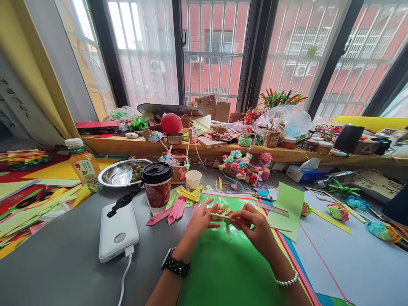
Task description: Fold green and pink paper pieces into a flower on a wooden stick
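Thin stick (220,216), at five o'clock from paper cup (193,181); pinched in right hand (251,221); left hand (201,216) at nine-o'clock end, fingers spread, grip unclear; probably light, stiff, snappable; best held near the ends.

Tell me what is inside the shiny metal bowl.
Several round, greenish-brown pieces, probably fruit, lie toward the right side of the bowl. The lidded cup in front hides part of its right edge; anything there cannot be seen.
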Demonstrator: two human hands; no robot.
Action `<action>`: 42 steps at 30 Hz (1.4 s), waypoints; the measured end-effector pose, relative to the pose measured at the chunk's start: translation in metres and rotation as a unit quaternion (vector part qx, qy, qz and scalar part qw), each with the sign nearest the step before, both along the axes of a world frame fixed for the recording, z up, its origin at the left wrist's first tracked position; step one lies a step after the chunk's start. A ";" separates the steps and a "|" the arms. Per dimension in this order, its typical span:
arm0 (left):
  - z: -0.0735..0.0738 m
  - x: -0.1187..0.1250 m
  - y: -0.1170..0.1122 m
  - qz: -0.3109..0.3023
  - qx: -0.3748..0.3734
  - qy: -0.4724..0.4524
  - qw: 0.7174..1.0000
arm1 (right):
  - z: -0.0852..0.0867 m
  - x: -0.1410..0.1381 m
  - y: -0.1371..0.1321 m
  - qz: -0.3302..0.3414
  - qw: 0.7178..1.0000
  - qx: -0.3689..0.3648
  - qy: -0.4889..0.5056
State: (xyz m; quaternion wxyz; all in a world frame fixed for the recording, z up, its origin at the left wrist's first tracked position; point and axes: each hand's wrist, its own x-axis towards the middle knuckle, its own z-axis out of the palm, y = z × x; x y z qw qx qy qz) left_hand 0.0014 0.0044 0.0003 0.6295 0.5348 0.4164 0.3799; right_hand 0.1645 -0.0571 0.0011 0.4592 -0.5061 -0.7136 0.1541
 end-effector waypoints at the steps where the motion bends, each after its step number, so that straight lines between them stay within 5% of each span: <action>1: 0.002 -0.004 0.001 0.062 0.084 0.019 0.994 | -0.001 0.000 0.000 -0.018 0.999 0.016 -0.028; 3: 0.006 -0.010 0.001 0.142 0.273 0.072 0.949 | -0.001 0.001 0.000 -0.042 0.995 0.051 -0.081; 5: 0.010 -0.014 0.000 0.094 0.392 0.122 0.907 | 0.000 0.000 0.000 -0.042 0.990 0.080 -0.104; 10: 0.012 -0.012 -0.007 -0.002 0.504 0.208 0.838 | 0.002 -0.003 -0.002 -0.035 0.990 0.096 -0.099; 26: 0.009 -0.006 -0.013 -0.004 0.548 0.292 0.784 | 0.000 -0.003 -0.002 -0.041 0.986 0.117 -0.110; 42: 0.003 -0.001 -0.014 -0.003 0.574 0.256 0.778 | -0.001 -0.001 0.002 -0.021 1.000 0.006 -0.002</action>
